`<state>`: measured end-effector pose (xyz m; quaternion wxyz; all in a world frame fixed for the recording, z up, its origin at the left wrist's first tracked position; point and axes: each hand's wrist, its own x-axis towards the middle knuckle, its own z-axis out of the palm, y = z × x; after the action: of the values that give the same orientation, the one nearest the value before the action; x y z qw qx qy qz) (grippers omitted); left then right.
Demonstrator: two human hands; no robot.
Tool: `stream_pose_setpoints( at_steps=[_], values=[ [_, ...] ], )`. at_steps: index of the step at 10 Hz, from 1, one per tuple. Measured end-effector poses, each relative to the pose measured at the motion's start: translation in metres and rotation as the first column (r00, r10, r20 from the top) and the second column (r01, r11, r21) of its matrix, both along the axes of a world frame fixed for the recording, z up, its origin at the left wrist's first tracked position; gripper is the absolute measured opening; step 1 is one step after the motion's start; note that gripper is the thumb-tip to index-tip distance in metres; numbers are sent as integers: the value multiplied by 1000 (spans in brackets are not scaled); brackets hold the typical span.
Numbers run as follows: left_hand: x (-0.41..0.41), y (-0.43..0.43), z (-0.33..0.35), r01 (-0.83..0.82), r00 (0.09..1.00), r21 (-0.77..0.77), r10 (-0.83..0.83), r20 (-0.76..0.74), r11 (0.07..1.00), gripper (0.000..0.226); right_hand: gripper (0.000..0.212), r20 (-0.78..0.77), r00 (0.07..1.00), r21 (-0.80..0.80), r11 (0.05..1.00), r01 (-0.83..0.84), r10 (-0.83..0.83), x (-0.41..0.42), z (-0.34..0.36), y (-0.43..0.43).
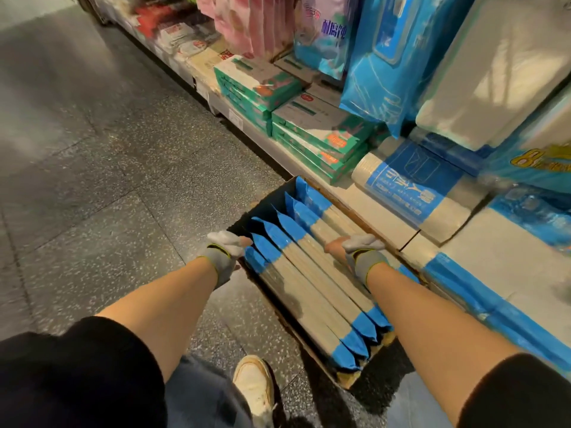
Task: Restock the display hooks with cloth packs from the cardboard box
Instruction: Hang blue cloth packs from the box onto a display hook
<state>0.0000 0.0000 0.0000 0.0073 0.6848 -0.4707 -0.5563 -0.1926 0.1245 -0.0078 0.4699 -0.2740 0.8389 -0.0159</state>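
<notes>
An open cardboard box [349, 379] stands on the floor against the bottom shelf. Several cloth packs [312, 282], beige with blue ends, stand on edge inside it in a tight row. My left hand [224, 250], in a grey glove, grips the box's left rim beside the outermost pack. My right hand [358, 250], also gloved, reaches into the right side of the row, its fingers curled round the top edge of a pack there. No display hook is plainly visible.
The low shelf [386, 217] on the right holds green boxed packs [321, 131], a blue-and-white roll pack [411, 193] and hanging blue bags [389, 57]. Speckled floor tiles [108, 180] stretch to the left. My shoe [253, 384] is just left of the box's near corner.
</notes>
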Motion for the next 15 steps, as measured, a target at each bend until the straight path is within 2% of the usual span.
stream_pose_setpoints(
  at_steps=[1, 2, 3, 4, 5, 6, 7, 8, 9, 10, 11, 12, 13, 14, 15],
  values=[
    [-2, -20, -27, 13, 999, -2, -13, -30, 1000, 39, 59, -114, 992, 54, 997, -46, 52, -1, -21, -22],
    [0, -33, -47, 100, 995, -97, -100, 0, 990, 36, 57, -194, 975, -53, 992, -117, 105, 4, -34, -43],
    [-4, -22, -24, -98, 995, -123, 95, -25, 988, 36, 53, -292, 955, -177, 978, -114, 59, 10, -46, -50],
    [0, -36, -38, 57, 989, -178, -31, 148, 982, 38, 44, -338, 941, -282, 952, -122, 21, 10, -55, -54],
    [9, -46, -51, 313, 921, -235, -234, 311, 920, 35, 48, -325, 939, -286, 935, -211, 113, 5, -54, -54],
    [11, -47, -52, 397, 875, -254, -281, 393, 882, 30, 55, -321, 928, -260, 925, -277, 188, 2, -54, -49],
    [12, -52, -57, 429, 861, -227, -320, 395, 874, 32, 41, -351, 912, -284, 904, -319, 211, 11, -62, -37],
    [13, -50, -52, 441, 838, -200, -322, 441, 875, 43, 62, -234, 896, -99, 908, -407, 376, 15, -54, -42],
    [17, -51, -47, 448, 838, -205, -329, 436, 870, 42, 55, -265, 899, -82, 921, -381, 349, 18, -57, -48],
    [22, -59, -52, 402, 869, -211, -299, 394, 891, 35, 32, -282, 910, -94, 935, -342, 305, 17, -49, -52],
    [11, -48, -32, 378, 911, -334, -282, 303, 863, 12, 24, -261, 928, -155, 937, -314, 268, 13, -38, -52],
    [-3, -40, -4, 444, 896, -433, -373, 243, 785, 17, 49, -259, 942, -251, 927, -277, 211, 9, -9, -38],
    [-15, -23, 13, 448, 887, -499, -438, 145, 742, 26, 56, -227, 948, -365, 883, -296, 223, 14, 25, -29],
    [-24, -8, 37, 442, 878, -569, -465, 116, 693, 18, 81, -166, 960, -515, 811, -279, 225, 18, 46, -18],
    [-36, 10, 60, 478, 830, -627, -550, 93, 615, 21, 67, -144, 975, -606, 764, -222, 169, 24, 66, 6]
  ],
)
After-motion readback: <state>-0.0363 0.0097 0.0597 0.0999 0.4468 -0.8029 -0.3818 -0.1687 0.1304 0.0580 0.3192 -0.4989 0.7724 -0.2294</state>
